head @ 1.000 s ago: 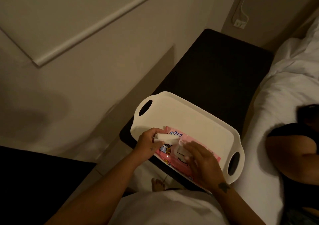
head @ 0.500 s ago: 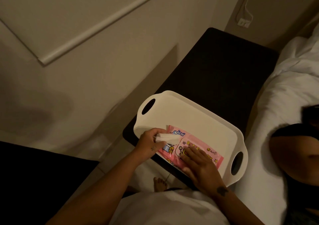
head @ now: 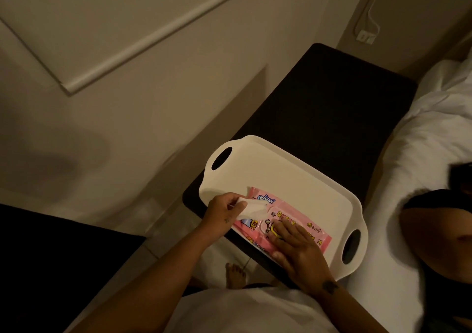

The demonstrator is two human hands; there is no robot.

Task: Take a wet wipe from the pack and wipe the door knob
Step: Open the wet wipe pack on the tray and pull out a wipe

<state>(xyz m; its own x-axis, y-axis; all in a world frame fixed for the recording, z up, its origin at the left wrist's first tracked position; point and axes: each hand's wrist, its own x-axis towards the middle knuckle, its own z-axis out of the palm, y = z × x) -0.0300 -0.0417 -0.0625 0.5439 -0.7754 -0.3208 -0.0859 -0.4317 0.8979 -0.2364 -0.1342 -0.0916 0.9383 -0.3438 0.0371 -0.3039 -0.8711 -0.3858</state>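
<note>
The pink wipe pack lies flat in a white two-handled tray, toward the tray's near edge, and the tray sits on a dark tabletop that runs away toward 1 o'clock. The left hand is at the pack's 9 o'clock end, its fingers and thumb pinched on a white wet wipe; the wipe stretches from that pinch toward 3 o'clock across the printed top of the pack, up to the edge of the lid flap, so the sheet lies directly over the pack and just beside the other hand. Whether the wipe's far end is free of the opening cannot be told. The right hand rests flat on the pack at its 5 o'clock side, fingers spread and pressing on the lid area, grasping nothing. The two hands are near each other, with the pack's lid between them. At 3 o'clock from the tray lies white bedding, and a pale wall fills the view from 9 to 12 o'clock. No door knob shows in this view.
</note>
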